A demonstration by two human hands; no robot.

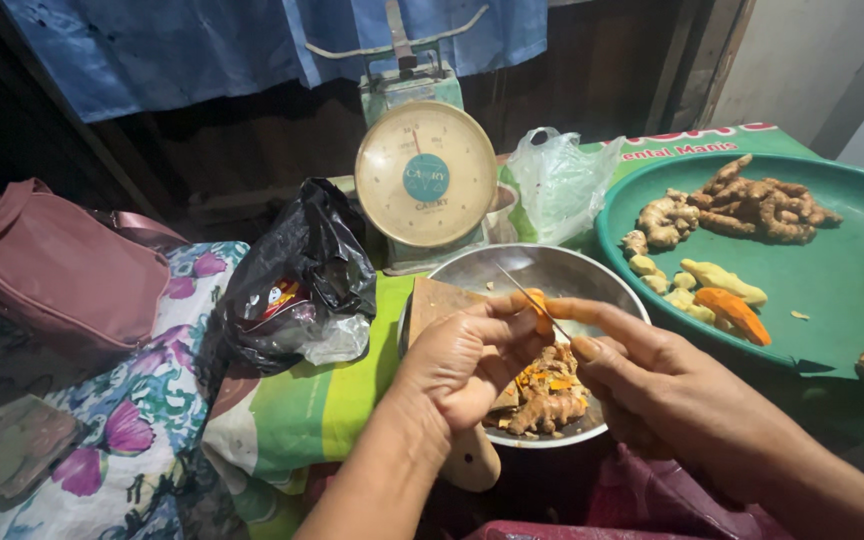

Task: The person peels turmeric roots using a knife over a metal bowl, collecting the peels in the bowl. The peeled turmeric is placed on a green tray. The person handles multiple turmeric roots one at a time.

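Orange root piece: pinched in left hand, half peeled.
Knife: gripped by right hand.
Peelings: heaped in metal bowl.
Unpeeled roots: many, green tray.

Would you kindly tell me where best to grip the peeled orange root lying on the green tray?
Probably pinch the orange root across its thicker middle, coming from above: it lies flat on the green tray, tapering at the lower-right end, with bare tray beside it.

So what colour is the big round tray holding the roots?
Green tray, seen best in the head view.
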